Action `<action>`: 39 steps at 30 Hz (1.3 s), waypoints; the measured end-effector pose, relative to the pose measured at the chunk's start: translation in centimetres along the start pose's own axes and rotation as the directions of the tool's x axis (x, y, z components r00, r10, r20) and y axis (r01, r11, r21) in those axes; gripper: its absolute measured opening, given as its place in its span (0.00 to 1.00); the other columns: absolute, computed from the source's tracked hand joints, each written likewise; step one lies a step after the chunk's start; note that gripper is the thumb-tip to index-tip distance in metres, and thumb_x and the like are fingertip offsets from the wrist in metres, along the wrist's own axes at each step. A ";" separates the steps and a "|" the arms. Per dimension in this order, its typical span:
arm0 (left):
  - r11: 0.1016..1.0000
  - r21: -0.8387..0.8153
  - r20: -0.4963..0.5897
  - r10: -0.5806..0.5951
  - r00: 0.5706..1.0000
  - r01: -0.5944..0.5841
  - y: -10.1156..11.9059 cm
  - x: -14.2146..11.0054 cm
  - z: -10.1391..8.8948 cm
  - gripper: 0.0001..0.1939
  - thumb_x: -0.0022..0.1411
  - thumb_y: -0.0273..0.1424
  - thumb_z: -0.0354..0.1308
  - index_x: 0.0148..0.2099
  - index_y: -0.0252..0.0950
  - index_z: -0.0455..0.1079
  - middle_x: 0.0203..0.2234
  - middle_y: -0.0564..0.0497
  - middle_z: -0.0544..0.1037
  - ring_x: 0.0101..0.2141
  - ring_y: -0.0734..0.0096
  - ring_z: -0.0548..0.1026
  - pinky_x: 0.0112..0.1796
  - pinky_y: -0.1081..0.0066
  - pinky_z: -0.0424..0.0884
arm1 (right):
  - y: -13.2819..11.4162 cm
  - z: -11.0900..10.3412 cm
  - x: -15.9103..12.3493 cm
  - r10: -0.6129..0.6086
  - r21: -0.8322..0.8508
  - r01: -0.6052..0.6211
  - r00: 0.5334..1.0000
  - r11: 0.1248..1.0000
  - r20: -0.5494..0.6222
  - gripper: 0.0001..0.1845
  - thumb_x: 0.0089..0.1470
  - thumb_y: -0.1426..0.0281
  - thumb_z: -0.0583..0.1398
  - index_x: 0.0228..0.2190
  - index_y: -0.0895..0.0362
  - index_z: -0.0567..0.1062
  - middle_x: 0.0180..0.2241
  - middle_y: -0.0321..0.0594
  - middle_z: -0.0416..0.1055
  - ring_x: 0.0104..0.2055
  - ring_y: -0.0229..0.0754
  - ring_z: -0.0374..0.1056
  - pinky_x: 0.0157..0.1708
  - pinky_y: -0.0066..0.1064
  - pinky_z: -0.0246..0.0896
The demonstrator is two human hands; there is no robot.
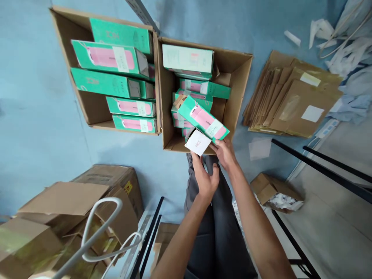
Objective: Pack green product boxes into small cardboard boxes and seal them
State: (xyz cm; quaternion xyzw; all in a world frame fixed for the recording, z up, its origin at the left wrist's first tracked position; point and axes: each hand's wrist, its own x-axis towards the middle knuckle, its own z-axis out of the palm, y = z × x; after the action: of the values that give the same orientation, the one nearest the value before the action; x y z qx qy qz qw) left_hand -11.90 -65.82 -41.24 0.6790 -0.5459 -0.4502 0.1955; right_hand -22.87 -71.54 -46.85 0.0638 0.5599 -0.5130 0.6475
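Note:
My left hand [205, 179] is at the near edge of the right carton, its fingers at a small box [198, 142] with a white end panel; the thumb stands apart and some fingers are hidden beneath. Beside it, my right hand [225, 153] grips the lower end of a green box [205, 119] printed with a pink bottle. That green box lies tilted over other boxes, its brown flap end pointing up and left. Under and behind both are several similar green boxes [193, 86] in the open right carton [240, 89].
A second open carton [95, 112] full of green boxes [101, 83] adjoins on the left. Flattened cardboard [293, 93] is stacked at right, near plastic wrapping [353, 66]. Brown cartons [113, 186] and a white looped tube [101, 205] are lower left; black bars [319, 166] cross the right.

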 end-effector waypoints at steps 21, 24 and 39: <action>0.965 0.238 -0.062 0.133 0.989 -0.115 -2.8 1.9 -5.3 0.46 0.69 0.38 0.63 0.83 0.40 0.50 0.81 0.36 0.51 0.80 0.45 0.48 0.76 0.42 0.51 | 5.1 1.8 0.0 0.120 0.066 -0.118 0.992 0.991 -0.031 0.22 0.47 0.57 0.67 0.44 0.47 0.77 0.51 0.37 0.84 0.61 0.49 0.78 0.63 0.46 0.76; 0.962 0.246 0.069 0.106 0.992 -0.120 -5.0 3.7 -5.8 0.38 0.68 0.37 0.62 0.78 0.39 0.62 0.80 0.36 0.54 0.80 0.45 0.49 0.76 0.41 0.52 | 4.4 -1.2 0.6 0.084 0.101 -0.066 0.979 0.993 -0.186 0.23 0.43 0.63 0.69 0.43 0.46 0.76 0.51 0.33 0.84 0.59 0.47 0.79 0.66 0.49 0.73; 0.679 -0.358 0.275 -0.579 0.767 0.641 -6.2 14.3 -5.6 0.32 0.67 0.54 0.59 0.65 0.41 0.76 0.61 0.38 0.80 0.54 0.50 0.83 0.52 0.52 0.83 | 0.5 -9.9 -3.2 0.174 -0.143 -0.174 0.985 0.974 -0.011 0.30 0.40 0.68 0.73 0.48 0.45 0.80 0.52 0.36 0.84 0.56 0.51 0.80 0.63 0.51 0.75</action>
State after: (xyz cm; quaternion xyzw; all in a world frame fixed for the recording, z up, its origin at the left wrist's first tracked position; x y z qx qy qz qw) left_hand -3.83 -78.15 -48.72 0.7281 -0.1859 -0.6447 0.1406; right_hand -28.49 -62.94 -48.22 0.0654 0.5873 -0.4127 0.6932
